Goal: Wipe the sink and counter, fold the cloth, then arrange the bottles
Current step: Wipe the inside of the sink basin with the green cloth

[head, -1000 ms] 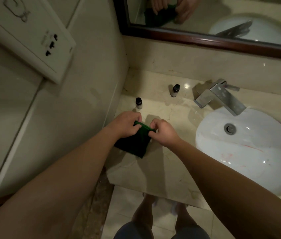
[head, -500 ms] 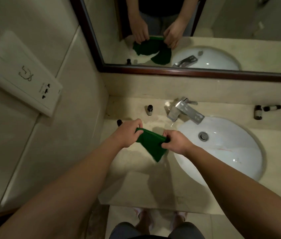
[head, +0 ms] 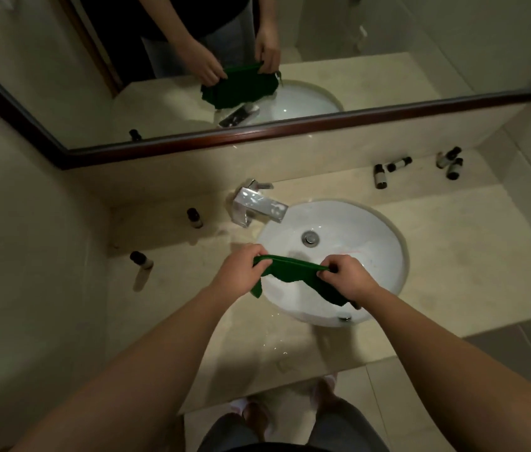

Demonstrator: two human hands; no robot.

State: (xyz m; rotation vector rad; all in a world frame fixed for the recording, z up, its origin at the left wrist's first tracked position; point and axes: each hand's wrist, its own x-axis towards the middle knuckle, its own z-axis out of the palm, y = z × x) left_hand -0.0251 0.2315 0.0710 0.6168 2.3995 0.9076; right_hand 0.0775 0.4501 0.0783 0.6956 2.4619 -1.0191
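Observation:
A dark green cloth is stretched between my two hands above the front of the white oval sink. My left hand pinches its left end and my right hand pinches its right end, with a loose flap hanging below. Two small dark-capped bottles stand left of the sink, one near the back and one nearer the wall. Several more small bottles stand or lie at the back right of the beige counter.
A chrome tap juts over the back of the sink. A dark-framed mirror runs along the back wall and reflects my hands and the cloth. A wall closes the counter's left side. My feet show on the floor tiles below the counter's front edge.
My hands and the cloth have moved right, from the counter left of the sink to above the basin, and have drawn apart, opening the cloth out. The view has swung right.

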